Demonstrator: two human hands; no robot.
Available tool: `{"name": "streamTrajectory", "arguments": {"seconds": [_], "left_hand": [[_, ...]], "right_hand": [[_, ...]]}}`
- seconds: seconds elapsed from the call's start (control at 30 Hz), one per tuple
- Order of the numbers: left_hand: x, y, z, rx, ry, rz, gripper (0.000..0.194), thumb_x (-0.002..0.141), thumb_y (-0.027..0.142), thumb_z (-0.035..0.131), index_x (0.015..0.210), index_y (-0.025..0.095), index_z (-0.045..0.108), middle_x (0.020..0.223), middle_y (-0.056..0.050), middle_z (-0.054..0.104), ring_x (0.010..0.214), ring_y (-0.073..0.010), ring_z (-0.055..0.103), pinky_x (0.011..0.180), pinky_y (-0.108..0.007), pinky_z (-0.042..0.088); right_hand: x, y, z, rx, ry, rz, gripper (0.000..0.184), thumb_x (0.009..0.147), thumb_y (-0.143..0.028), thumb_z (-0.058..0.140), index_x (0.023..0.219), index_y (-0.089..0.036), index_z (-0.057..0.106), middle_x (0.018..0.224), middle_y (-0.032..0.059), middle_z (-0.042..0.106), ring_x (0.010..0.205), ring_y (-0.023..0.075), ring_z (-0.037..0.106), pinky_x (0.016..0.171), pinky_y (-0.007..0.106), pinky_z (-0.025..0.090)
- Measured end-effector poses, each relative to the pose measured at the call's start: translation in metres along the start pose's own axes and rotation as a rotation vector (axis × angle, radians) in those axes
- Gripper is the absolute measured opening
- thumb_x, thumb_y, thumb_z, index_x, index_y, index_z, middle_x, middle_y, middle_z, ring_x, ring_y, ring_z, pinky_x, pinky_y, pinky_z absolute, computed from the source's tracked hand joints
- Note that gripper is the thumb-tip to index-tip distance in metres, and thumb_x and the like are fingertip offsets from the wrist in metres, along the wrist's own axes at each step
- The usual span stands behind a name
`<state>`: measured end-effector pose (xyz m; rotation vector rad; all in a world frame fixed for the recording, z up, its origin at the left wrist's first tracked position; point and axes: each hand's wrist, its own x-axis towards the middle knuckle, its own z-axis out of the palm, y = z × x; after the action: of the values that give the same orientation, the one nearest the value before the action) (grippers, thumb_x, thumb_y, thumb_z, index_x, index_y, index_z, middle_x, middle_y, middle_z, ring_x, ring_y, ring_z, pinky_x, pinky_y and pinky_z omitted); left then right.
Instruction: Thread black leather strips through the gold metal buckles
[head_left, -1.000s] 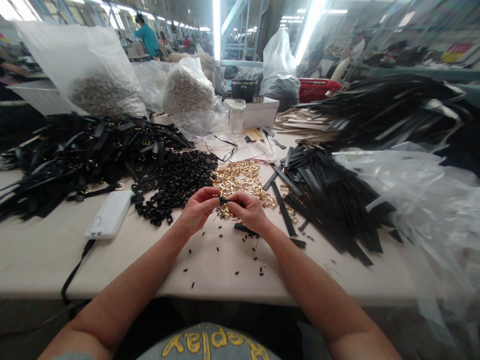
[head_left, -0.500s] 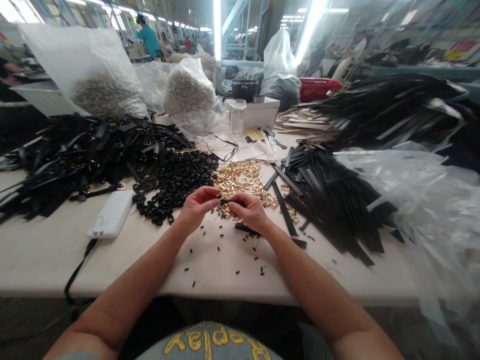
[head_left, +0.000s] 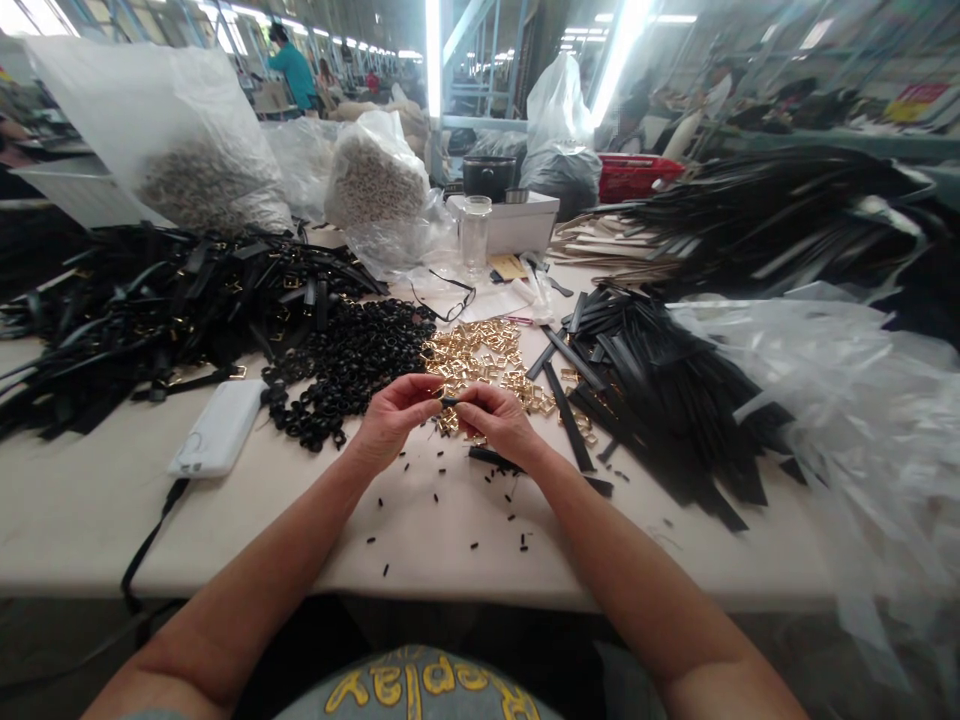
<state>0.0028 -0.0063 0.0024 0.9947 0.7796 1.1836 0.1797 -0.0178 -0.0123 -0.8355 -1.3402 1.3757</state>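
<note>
Between the fingertips of both hands is a short black strap (head_left: 450, 402), pinched at either end. My left hand (head_left: 399, 415) closes on its left end with thumb and forefinger. On its right end my right hand (head_left: 499, 420) is closed too. Gold buckles (head_left: 484, 345) lie in a heap just beyond the fingers. Beside them on the left is a pile of small black loops (head_left: 352, 350). Beneath my right hand another black strap (head_left: 491, 458) lies on the table, and tiny black bits (head_left: 474, 546) are scattered in front of me.
Finished-looking buckled straps (head_left: 187, 290) heap at the left, near a white power bank (head_left: 217, 430) with a cable. Loose black straps (head_left: 660, 400) and clear plastic sheeting (head_left: 862, 400) cover the right. Glasses (head_left: 450, 300), a glass jar (head_left: 475, 235) and filled bags (head_left: 375, 180) stand behind.
My hands stay in nearly the same place, still pinching the strap, which shows slightly turned between the fingers. The view has shifted a little.
</note>
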Motion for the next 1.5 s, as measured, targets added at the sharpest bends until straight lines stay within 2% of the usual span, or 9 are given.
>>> {"name": "streamTrajectory", "arguments": {"seconds": [0.27,0.5,0.7,0.9,0.97,1.1,1.17,1.33,1.5], "left_hand": [[-0.002,0.002,0.003,-0.016,0.004,-0.093,0.035,0.057,0.025,0.089,0.088,0.016,0.075,0.083,-0.003,0.074,0.072,-0.0111,0.064,0.07,-0.022,0.051],[-0.001,-0.004,0.003,-0.116,-0.002,-0.14,0.035,0.058,0.022,0.088,0.09,0.015,0.075,0.088,-0.004,0.074,0.077,-0.0119,0.066,0.076,-0.022,0.052],[-0.001,-0.007,0.002,-0.146,-0.015,-0.113,0.034,0.059,0.02,0.087,0.09,0.016,0.074,0.089,-0.004,0.073,0.081,-0.0129,0.066,0.08,-0.024,0.052],[-0.004,-0.004,0.003,-0.071,-0.091,-0.04,0.031,0.062,0.022,0.087,0.09,0.018,0.074,0.087,-0.002,0.072,0.079,-0.0116,0.064,0.078,-0.023,0.051],[-0.005,-0.002,0.002,0.0,-0.118,0.031,0.03,0.064,0.022,0.086,0.091,0.018,0.073,0.087,-0.002,0.071,0.079,-0.0121,0.064,0.076,-0.023,0.051],[-0.006,0.004,0.003,0.153,-0.119,0.148,0.028,0.066,0.023,0.084,0.091,0.017,0.073,0.087,-0.003,0.067,0.079,-0.0133,0.062,0.074,-0.025,0.052],[-0.007,0.006,0.005,0.191,-0.101,0.155,0.028,0.066,0.024,0.084,0.091,0.017,0.072,0.087,-0.003,0.066,0.079,-0.0136,0.062,0.073,-0.025,0.052],[-0.008,0.006,0.006,0.197,-0.081,0.127,0.031,0.065,0.028,0.085,0.09,0.016,0.071,0.086,-0.004,0.067,0.078,-0.014,0.062,0.072,-0.025,0.052],[-0.006,0.005,0.003,0.182,-0.126,0.112,0.03,0.067,0.028,0.084,0.092,0.016,0.072,0.088,-0.004,0.068,0.08,-0.0147,0.063,0.074,-0.026,0.052]], "right_hand": [[-0.002,0.0,-0.002,-0.22,0.054,-0.06,0.023,0.079,-0.039,0.071,0.083,-0.017,0.067,0.064,-0.0023,0.059,0.047,0.0073,0.049,0.043,0.019,0.042],[-0.003,-0.001,-0.002,-0.428,0.053,-0.151,0.019,0.085,-0.036,0.065,0.083,-0.018,0.068,0.064,-0.0003,0.06,0.052,0.0095,0.053,0.049,0.02,0.045],[-0.003,-0.002,0.0,-0.205,0.01,-0.047,0.024,0.083,-0.041,0.066,0.082,-0.017,0.064,0.055,-0.0043,0.054,0.042,0.0067,0.046,0.04,0.018,0.038],[-0.003,-0.006,-0.001,-0.09,-0.064,0.023,0.03,0.081,-0.046,0.069,0.083,-0.016,0.065,0.055,-0.0046,0.054,0.043,0.0056,0.044,0.039,0.016,0.036],[-0.003,-0.007,-0.003,-0.116,-0.069,0.013,0.031,0.082,-0.047,0.068,0.085,-0.016,0.066,0.056,-0.004,0.055,0.044,0.0061,0.045,0.04,0.017,0.038],[-0.004,-0.009,-0.006,-0.318,-0.016,-0.112,0.021,0.084,-0.038,0.067,0.084,-0.017,0.068,0.061,-0.0018,0.058,0.049,0.0075,0.05,0.045,0.019,0.042],[-0.005,-0.01,-0.006,-0.357,-0.001,-0.147,0.018,0.084,-0.035,0.066,0.083,-0.017,0.068,0.062,-0.0015,0.059,0.049,0.0079,0.051,0.046,0.019,0.042],[-0.004,-0.004,-0.008,-0.322,0.004,-0.107,0.021,0.084,-0.039,0.066,0.083,-0.018,0.068,0.062,-0.0015,0.059,0.046,0.0083,0.051,0.043,0.02,0.043],[-0.003,0.004,-0.009,-0.262,-0.002,-0.065,0.022,0.083,-0.041,0.067,0.084,-0.018,0.067,0.061,-0.0022,0.058,0.045,0.0076,0.049,0.041,0.019,0.044]]}}
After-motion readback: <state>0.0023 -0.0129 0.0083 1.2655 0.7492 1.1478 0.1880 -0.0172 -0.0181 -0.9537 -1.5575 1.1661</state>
